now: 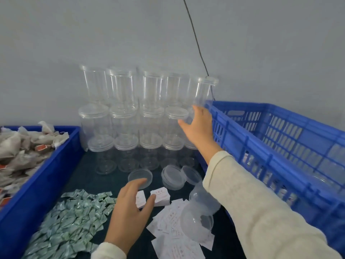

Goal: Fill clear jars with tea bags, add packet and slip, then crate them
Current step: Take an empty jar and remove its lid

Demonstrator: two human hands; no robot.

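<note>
Dark tabletop (89, 176): right hand (198, 126) grips upright clear plastic jar (202, 94) atop stack, left hand (130, 202) spread, hovering over white paper slips (173, 227)

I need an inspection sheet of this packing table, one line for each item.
Surface: dark table, largely covered.
Job's things: stacked clear jars against the wall; loose lids; one jar lying down; tea bags in the blue tray; green packets; white slips; blue crate.
Clutter: nothing seen.
Hands: right hand holds an upper jar; left hand open over the slips.
Cables: dark cord hanging down the wall.
Surroundings: plain grey wall.
</note>
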